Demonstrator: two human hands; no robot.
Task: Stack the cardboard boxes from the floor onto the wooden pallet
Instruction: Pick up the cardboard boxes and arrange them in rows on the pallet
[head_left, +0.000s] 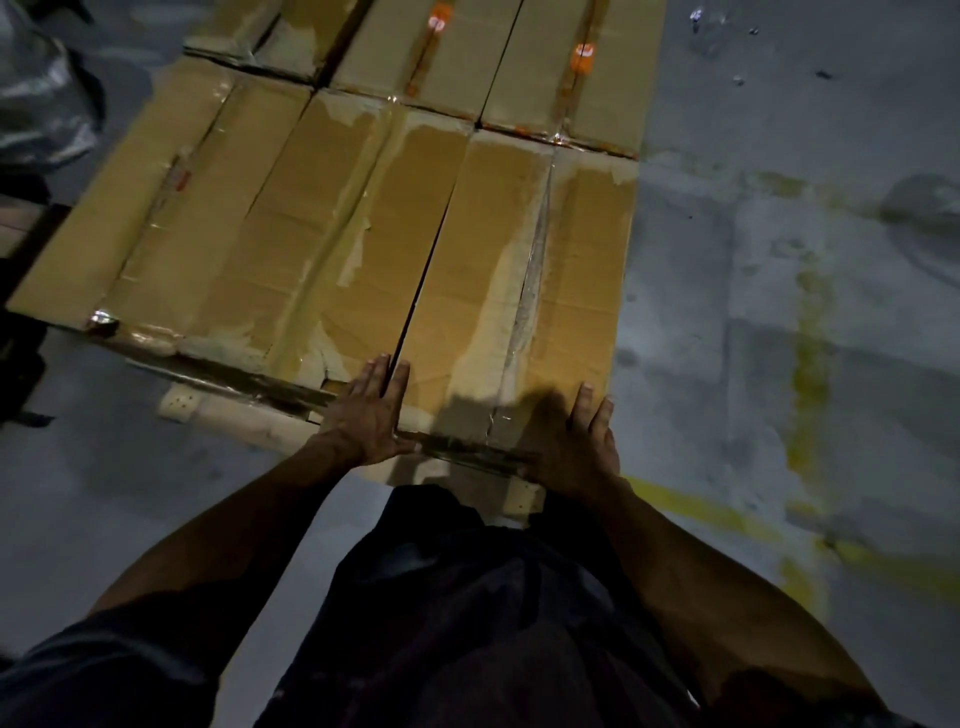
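cardboard box (519, 291) on pallet (249, 421) — left hand (371, 410), right hand (582, 441) flat, apart.

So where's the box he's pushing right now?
Bottom centre, nearest box on the pallet, right end of the row, both hands flat on its near edge.

The wooden pallet (244, 415) lies mostly hidden under the cardboard boxes (322, 218), whose far row runs off the top edge, labels blurred.

Boxes (498, 249): matt brown cardboard w/ glossy clear tape, paper torn in patches. Pallet (228, 415): pale bare wood. Floor (779, 364): dull grey concrete, worn yellow paint.
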